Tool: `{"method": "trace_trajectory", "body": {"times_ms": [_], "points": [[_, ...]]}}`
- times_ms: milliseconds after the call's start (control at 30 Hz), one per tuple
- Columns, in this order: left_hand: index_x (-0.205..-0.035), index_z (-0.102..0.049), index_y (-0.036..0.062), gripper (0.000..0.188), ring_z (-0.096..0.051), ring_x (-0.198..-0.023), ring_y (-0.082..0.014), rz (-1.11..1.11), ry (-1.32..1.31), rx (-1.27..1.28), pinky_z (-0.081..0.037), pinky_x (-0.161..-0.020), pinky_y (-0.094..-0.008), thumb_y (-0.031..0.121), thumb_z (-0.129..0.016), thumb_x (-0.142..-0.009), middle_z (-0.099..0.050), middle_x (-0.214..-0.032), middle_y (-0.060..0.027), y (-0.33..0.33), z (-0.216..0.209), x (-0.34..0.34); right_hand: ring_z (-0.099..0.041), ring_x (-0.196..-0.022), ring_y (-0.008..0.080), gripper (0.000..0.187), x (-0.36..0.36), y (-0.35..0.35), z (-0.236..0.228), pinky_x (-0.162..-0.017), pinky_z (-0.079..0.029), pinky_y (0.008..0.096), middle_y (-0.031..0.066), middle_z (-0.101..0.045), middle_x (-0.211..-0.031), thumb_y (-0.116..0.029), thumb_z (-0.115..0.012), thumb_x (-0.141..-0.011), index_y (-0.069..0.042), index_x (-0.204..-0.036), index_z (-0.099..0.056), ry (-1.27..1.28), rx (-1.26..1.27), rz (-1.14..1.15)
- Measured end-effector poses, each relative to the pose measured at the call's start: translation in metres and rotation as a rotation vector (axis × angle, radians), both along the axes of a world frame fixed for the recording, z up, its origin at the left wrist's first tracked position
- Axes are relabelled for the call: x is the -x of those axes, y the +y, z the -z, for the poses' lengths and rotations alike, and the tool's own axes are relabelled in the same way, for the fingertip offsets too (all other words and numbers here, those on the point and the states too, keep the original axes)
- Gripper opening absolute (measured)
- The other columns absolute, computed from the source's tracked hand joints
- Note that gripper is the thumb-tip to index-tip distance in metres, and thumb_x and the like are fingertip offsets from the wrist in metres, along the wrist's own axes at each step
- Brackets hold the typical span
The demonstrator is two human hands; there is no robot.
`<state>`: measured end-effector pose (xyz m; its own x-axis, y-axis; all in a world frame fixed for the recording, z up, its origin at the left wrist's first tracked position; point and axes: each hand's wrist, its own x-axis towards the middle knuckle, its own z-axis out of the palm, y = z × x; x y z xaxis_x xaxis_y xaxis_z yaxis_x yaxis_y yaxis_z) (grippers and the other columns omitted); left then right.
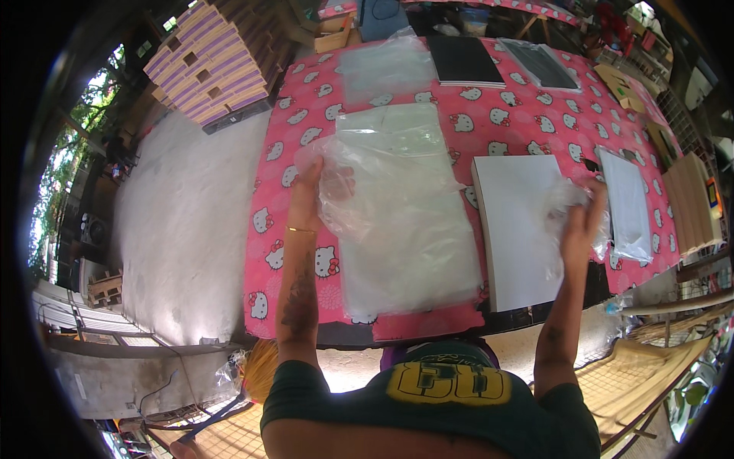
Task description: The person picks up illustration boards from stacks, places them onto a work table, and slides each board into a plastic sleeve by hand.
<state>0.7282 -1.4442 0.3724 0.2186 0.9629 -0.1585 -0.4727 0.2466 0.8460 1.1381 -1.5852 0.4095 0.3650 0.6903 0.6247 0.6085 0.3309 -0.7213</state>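
My left hand [312, 183] grips the left edge of a clear plastic bag [397, 195], its fingers showing through the film. That bag lies loosely over a stack of flat clear bags [405, 268] on the pink table. To the right, my right hand [584, 218] is closed on crumpled clear plastic [564, 205], and parts of its fingers are hidden. This plastic is above the right side of a thick stack of white sheets [516, 229]. Just beyond that hand lies a white packet wrapped in clear plastic [628, 206].
A pink cartoon-cat tablecloth [306, 99] covers the table. Toward the back are more clear bags [386, 69], a black stack [465, 61] and a wrapped dark packet [539, 63]. Brown boards [690, 203] stand at the right edge. Stacked cartons [218, 65] rise from the floor at far left.
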Motion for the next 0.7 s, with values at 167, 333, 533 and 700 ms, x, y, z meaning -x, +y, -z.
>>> {"method": "trace_trajectory", "body": {"times_ms": [167, 333, 533, 700], "points": [[-0.115, -0.055, -0.0006, 0.045, -0.064, -0.080, -0.0242, -0.032, -0.029, 0.072, -0.053, -0.072, -0.0350, 0.038, -0.050, -0.094, -0.065, -0.097, -0.0175, 0.000, 0.004, 0.020, -0.056, -0.061, 0.0185, 0.059, 0.088, 0.073, 0.010, -0.072, -0.047, 0.0355, 0.0114, -0.056, -0.065, -0.038, -0.066, -0.082, -0.009, -0.129, -0.045, -0.046, 0.514, -0.481], [-0.113, -0.056, 0.0003, 0.036, -0.064, -0.084, -0.0254, 0.071, 0.179, -0.121, -0.053, -0.074, -0.0352, 0.031, -0.047, -0.096, -0.065, -0.099, -0.0161, -0.017, -0.032, 0.006, -0.062, -0.081, 0.0361, 0.050, 0.111, 0.149, 0.125, -0.075, -0.048, 0.0422, 0.0174, -0.064, -0.082, -0.030, -0.072, -0.074, -0.009, -0.115, -0.055, -0.380, 0.479, -0.610], [-0.122, -0.055, 0.0068, 0.031, -0.061, -0.102, -0.0299, 0.670, 0.730, -0.639, -0.048, -0.088, -0.0354, 0.016, -0.053, -0.093, -0.061, -0.116, -0.0140, -0.100, -0.040, -0.052, -0.061, -0.088, 0.0361, 0.021, 0.092, 0.169, 0.113, -0.075, -0.049, 0.0438, 0.0145, -0.062, -0.093, -0.011, -0.064, -0.073, -0.009, -0.093, -0.060, -0.357, 0.324, -0.394], [-0.122, -0.053, 0.0021, 0.035, -0.055, -0.108, -0.0332, 0.607, 1.069, -0.918, -0.041, -0.096, -0.0419, 0.012, -0.053, -0.089, -0.058, -0.116, -0.0206, -0.156, 0.098, -0.126, -0.061, -0.088, 0.0343, 0.018, 0.049, 0.168, 0.124, -0.075, -0.049, 0.0446, 0.0116, -0.060, -0.099, -0.004, -0.059, -0.075, -0.010, -0.092, -0.060, -0.619, 0.558, -0.174]]}}
